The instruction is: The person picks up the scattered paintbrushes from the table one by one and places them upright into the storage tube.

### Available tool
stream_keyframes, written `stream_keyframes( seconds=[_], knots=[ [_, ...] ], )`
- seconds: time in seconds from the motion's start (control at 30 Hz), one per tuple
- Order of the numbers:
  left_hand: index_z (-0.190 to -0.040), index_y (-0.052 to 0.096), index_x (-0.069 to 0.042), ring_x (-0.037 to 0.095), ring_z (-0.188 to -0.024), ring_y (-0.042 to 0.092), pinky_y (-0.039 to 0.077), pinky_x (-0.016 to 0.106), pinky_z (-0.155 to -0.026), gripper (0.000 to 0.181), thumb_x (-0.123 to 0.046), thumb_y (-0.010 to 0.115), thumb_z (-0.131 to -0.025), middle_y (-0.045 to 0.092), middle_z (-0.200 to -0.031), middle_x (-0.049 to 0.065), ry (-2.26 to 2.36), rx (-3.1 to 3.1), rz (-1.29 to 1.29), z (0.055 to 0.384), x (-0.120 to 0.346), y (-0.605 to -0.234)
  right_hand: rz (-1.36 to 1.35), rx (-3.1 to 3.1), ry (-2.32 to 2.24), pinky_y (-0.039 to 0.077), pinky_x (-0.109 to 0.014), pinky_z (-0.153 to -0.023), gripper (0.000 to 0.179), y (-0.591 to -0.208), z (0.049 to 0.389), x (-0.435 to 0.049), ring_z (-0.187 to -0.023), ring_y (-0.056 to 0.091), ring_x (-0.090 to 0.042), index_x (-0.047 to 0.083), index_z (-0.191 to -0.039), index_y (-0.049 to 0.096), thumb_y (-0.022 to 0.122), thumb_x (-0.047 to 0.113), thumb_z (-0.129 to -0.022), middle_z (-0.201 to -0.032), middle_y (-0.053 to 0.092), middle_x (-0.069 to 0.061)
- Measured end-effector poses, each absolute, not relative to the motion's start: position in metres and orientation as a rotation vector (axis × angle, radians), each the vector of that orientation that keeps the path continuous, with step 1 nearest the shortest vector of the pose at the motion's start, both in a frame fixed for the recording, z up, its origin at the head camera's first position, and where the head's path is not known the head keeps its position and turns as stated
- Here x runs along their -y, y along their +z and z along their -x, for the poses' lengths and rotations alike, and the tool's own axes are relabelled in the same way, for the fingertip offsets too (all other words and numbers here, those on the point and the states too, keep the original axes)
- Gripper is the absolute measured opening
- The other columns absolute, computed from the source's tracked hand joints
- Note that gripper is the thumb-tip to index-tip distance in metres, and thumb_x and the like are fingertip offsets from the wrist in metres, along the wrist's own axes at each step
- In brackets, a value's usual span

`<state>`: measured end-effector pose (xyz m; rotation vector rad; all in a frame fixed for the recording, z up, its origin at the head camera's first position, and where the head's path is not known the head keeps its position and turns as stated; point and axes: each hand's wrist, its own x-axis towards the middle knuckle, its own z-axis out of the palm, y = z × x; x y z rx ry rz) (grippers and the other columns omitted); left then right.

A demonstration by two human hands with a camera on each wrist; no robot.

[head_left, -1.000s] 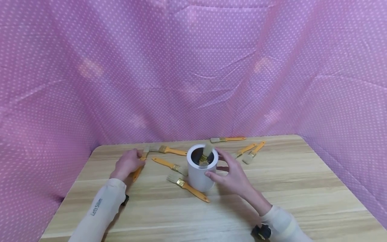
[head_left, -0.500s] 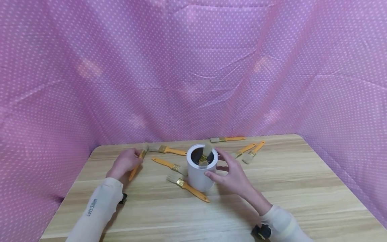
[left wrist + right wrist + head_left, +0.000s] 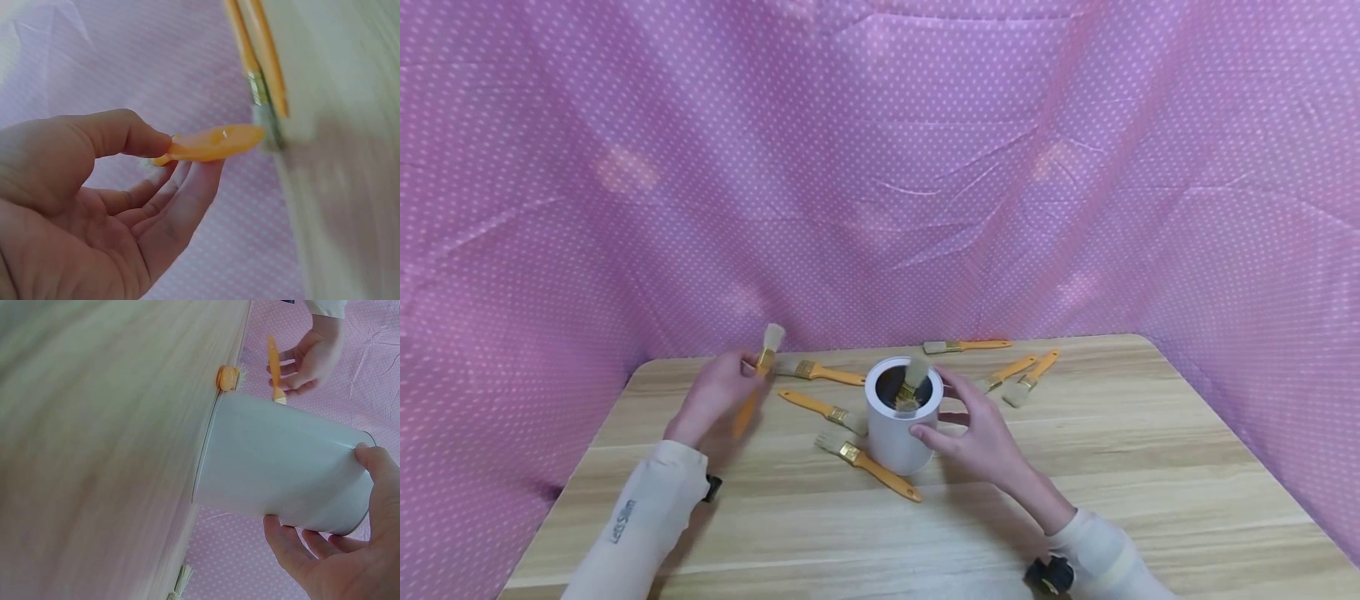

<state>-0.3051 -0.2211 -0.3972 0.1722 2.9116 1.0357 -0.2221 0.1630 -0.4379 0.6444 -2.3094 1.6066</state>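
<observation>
My left hand [image 3: 718,387] pinches a paintbrush [image 3: 767,358] with an orange handle, held off the table at the left, bristles upward. In the left wrist view its handle [image 3: 219,142] lies between thumb and fingers. At the table's middle stands a white can [image 3: 891,446], upright, with my right hand [image 3: 985,433] gripping its right side, thumb in front. Pale bristles [image 3: 916,372] of a brush stick up from the can's dark opening; how many brushes are inside I cannot tell. Two brushes, a middle one [image 3: 812,405] and a front one [image 3: 880,477], lie left of the can.
Behind them lies another paintbrush [image 3: 831,375]. One brush [image 3: 981,344] is near the back edge, and two more, a farther one [image 3: 1011,368] and a nearer one [image 3: 1037,371], lie right of the can. Pink dotted cloth [image 3: 880,167] surrounds the wooden table [image 3: 1150,467].
My left hand has lifted its paintbrush off the table, and the bristles now point higher. My right hand and the can have stayed in place.
</observation>
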Motion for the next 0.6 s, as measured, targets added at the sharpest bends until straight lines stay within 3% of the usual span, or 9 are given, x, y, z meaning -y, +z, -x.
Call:
stream_keyframes(
  seconds=[0.27,0.43,0.6],
  knots=[
    [-0.126,0.058,0.007,0.029,-0.091,0.064,0.056,0.040,-0.075,0.040,-0.013,0.068,-0.092,0.067,-0.105,0.015,1.136,-2.984,-0.328,0.285,0.195,-0.377,-0.648,2.308,1.620,0.057,-0.056,-0.085,0.082,-0.417,0.209,-0.155,-0.121,0.056,-0.042,-0.005,-0.147,0.045,0.088,0.001,-0.077,-0.137,0.054,-0.023],
    [-0.126,0.058,0.002,0.026,-0.093,0.064,0.057,0.037,-0.076,0.039,-0.012,0.068,-0.091,0.066,-0.107,0.011,1.270,-2.931,-0.424,0.271,0.168,-0.369,-0.641,2.316,1.611,0.058,-0.054,-0.085,0.078,-0.404,0.200,-0.153,-0.119,0.058,-0.041,-0.006,-0.144,0.047,0.088,-0.001,-0.078,-0.136,0.056,-0.023],
    [-0.125,0.057,0.001,0.027,-0.090,0.068,0.062,0.035,-0.071,0.038,-0.008,0.069,-0.090,0.063,-0.110,0.015,1.537,-2.691,-0.495,0.259,0.143,-0.359,-0.634,2.318,1.619,0.058,-0.053,-0.085,0.079,-0.405,0.199,-0.153,-0.120,0.058,-0.041,-0.005,-0.145,0.047,0.088,0.001,-0.078,-0.136,0.055,-0.022]
  ],
)
